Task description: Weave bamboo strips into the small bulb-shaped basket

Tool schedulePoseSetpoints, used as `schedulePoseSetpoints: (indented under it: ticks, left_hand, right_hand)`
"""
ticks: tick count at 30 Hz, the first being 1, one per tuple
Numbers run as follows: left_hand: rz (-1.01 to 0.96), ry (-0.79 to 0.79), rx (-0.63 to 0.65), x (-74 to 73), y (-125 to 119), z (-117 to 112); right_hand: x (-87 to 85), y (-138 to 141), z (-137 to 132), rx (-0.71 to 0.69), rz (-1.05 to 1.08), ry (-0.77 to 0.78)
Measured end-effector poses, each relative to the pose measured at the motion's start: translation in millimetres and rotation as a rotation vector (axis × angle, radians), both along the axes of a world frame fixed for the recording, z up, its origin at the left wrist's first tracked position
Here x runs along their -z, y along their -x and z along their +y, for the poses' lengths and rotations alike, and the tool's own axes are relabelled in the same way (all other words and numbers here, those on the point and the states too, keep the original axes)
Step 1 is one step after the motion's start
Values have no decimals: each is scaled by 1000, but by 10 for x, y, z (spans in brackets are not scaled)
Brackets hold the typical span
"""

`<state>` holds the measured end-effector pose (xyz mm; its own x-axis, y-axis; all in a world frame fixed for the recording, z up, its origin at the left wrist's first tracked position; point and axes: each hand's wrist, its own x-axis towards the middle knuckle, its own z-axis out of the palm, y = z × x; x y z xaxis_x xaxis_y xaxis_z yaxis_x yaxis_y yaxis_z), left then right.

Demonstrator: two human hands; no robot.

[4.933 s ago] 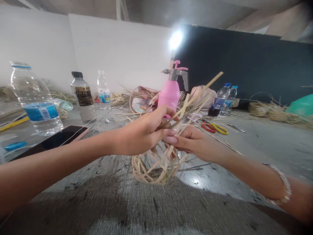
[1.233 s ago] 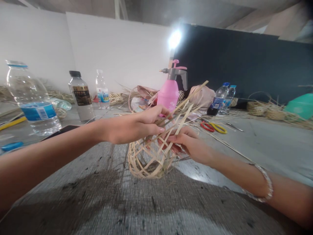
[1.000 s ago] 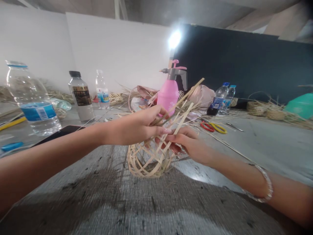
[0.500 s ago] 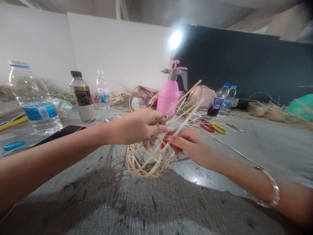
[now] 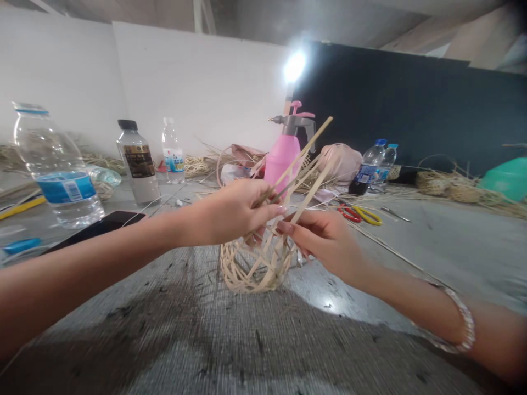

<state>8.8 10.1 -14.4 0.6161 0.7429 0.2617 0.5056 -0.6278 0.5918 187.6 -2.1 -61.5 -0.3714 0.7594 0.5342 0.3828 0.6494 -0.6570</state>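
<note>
A half-woven basket of pale bamboo strips [image 5: 251, 269] hangs below my hands, its rounded bottom at or just above the grey table [image 5: 263, 340]. Its loose strips [image 5: 307, 170] rise in a bundle past my fingers. My left hand [image 5: 234, 216] grips several strips at the top of the weave. From the other side, my right hand [image 5: 325, 244] pinches strips between thumb and fingers, close to my left fingertips. A beaded bracelet [image 5: 459, 323] circles my right wrist. My hands hide part of the basket's upper weave.
Behind the basket stands a pink pump sprayer [image 5: 282, 156]. Several plastic bottles [image 5: 57, 181] stand to the left, beside a phone [image 5: 94, 230]. Red-and-yellow-handled scissors [image 5: 358, 215] lie to the right, near loose strips and woven pieces [image 5: 448, 189].
The strip bundle has tilted up and to the left. My right hand has shifted slightly up, and the basket's weave looks looser and more squeezed together.
</note>
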Motion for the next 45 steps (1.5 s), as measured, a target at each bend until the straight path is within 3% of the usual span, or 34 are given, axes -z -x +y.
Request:
schedulePoseSetpoints:
  ticks: [5,12,19,24,28,31,37,45]
  left_hand:
    - [41,31,58,-65,9,-35]
    - [40,34,30,-77,7,-59]
    - [-33,90,56,-34,24,-19]
    - [-40,54,6,-28,11,16]
    - [-73,67,9,-26,22,38]
    - [-65,32,42,-18,41,54]
    - [-61,-1,48,0,40,59]
    - [-32,-246,-86,46,20,31]
  right_hand:
    - [1,-4,-30,8,-12,-101]
    - [-61,-19,-22,-38,-94,-27]
    - [-71,-23,23,-40,-115,-111]
    - [-26,-22,-18,-1,-94,-164]
    - [-3,-14,-76,23,-85,-105]
    - [-14,-24,-89,1,-129,-76]
    - [-5,-51,-75,9,-238,-205]
    - [23,-10,-62,116,-258,-349]
